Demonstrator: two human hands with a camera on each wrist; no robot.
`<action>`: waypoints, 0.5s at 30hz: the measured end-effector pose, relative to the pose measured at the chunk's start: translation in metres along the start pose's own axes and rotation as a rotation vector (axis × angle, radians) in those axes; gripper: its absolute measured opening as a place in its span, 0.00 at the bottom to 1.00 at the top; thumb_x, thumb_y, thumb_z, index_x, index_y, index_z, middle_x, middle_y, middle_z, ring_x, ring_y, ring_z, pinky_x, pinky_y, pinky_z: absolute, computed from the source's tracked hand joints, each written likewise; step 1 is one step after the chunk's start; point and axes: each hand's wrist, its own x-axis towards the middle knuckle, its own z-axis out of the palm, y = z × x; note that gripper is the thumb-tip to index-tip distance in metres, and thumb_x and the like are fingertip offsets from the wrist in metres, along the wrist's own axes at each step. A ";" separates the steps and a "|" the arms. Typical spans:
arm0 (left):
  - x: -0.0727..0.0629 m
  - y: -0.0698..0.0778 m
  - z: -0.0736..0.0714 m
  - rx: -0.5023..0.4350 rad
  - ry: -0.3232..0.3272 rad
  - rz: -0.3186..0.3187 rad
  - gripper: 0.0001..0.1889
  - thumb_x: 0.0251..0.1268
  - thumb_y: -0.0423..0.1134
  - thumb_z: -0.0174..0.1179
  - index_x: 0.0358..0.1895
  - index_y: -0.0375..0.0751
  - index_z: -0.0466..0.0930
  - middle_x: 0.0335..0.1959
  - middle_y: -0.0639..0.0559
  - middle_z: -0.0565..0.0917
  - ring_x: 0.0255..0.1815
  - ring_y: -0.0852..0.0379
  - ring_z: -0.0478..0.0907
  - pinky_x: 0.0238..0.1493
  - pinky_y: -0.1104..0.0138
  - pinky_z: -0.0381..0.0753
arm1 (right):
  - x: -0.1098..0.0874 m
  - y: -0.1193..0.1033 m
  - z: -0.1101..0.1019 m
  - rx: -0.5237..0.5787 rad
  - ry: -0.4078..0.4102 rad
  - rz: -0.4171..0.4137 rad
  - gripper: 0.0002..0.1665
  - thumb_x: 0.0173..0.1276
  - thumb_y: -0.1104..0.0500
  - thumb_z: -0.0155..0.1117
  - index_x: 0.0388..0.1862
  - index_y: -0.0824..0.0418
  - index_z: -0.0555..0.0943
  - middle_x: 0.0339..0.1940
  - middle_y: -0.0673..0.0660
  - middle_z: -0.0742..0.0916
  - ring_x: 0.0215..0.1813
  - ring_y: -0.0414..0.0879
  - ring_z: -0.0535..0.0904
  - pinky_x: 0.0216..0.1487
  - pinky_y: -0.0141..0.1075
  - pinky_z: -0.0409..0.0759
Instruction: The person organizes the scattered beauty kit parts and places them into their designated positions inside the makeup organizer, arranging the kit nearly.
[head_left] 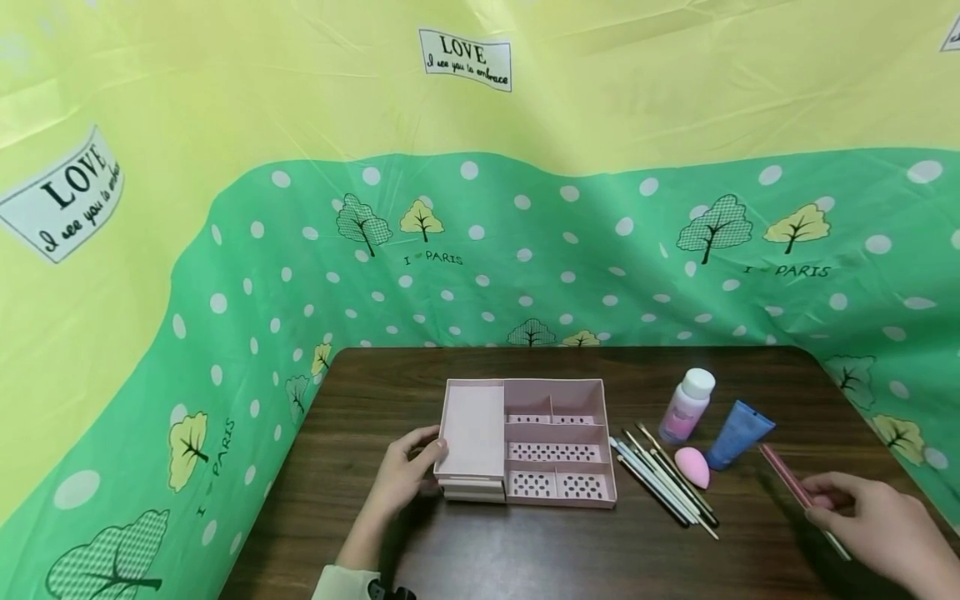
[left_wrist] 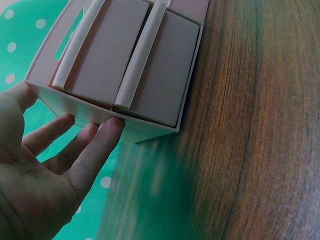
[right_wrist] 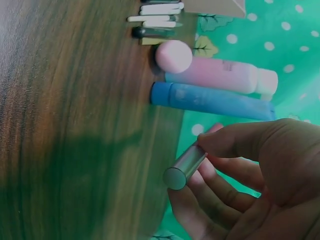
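My left hand [head_left: 405, 467] rests against the left side of a pale pink cosmetics organizer [head_left: 474, 425], its fingertips on the side wall and thumb at the top edge. The organizer has two drawer fronts [left_wrist: 107, 50] on the left part and divided compartments on the right. Over the table's right side, my right hand [head_left: 873, 512] pinches a slim red cosmetic tube [head_left: 786, 473] between thumb and fingers. Its silver end [right_wrist: 187, 165] points toward the wrist camera. Nearest to that hand are a blue squeeze tube [head_left: 738, 435] and a pink makeup sponge [head_left: 692, 467].
Several makeup brushes [head_left: 663, 479] lie in a loose bunch right of the organizer. Behind the sponge stands a pink bottle [head_left: 686, 407] with a white cap. A green and yellow printed cloth [head_left: 480, 250] hangs around the dark wooden table [head_left: 375, 375].
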 end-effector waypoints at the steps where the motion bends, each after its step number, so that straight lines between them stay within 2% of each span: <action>1: 0.000 0.000 0.000 0.000 0.001 0.000 0.22 0.73 0.44 0.64 0.64 0.35 0.80 0.53 0.35 0.79 0.39 0.54 0.84 0.32 0.54 0.91 | -0.001 -0.001 -0.001 0.001 -0.011 0.004 0.21 0.67 0.55 0.71 0.51 0.70 0.84 0.32 0.49 0.87 0.27 0.43 0.77 0.27 0.37 0.69; 8: -0.001 -0.001 -0.002 0.026 -0.013 0.015 0.23 0.74 0.45 0.63 0.64 0.35 0.79 0.54 0.34 0.79 0.40 0.52 0.83 0.32 0.55 0.91 | -0.011 -0.014 -0.006 0.020 -0.053 0.012 0.22 0.67 0.57 0.71 0.54 0.70 0.83 0.35 0.49 0.87 0.27 0.44 0.77 0.26 0.37 0.69; 15: 0.000 0.000 -0.002 0.031 -0.017 0.004 0.23 0.73 0.47 0.64 0.64 0.38 0.80 0.54 0.35 0.80 0.40 0.52 0.84 0.34 0.53 0.91 | -0.014 -0.036 -0.011 -0.013 0.007 -0.063 0.18 0.63 0.58 0.75 0.50 0.64 0.86 0.33 0.49 0.89 0.32 0.43 0.80 0.26 0.35 0.70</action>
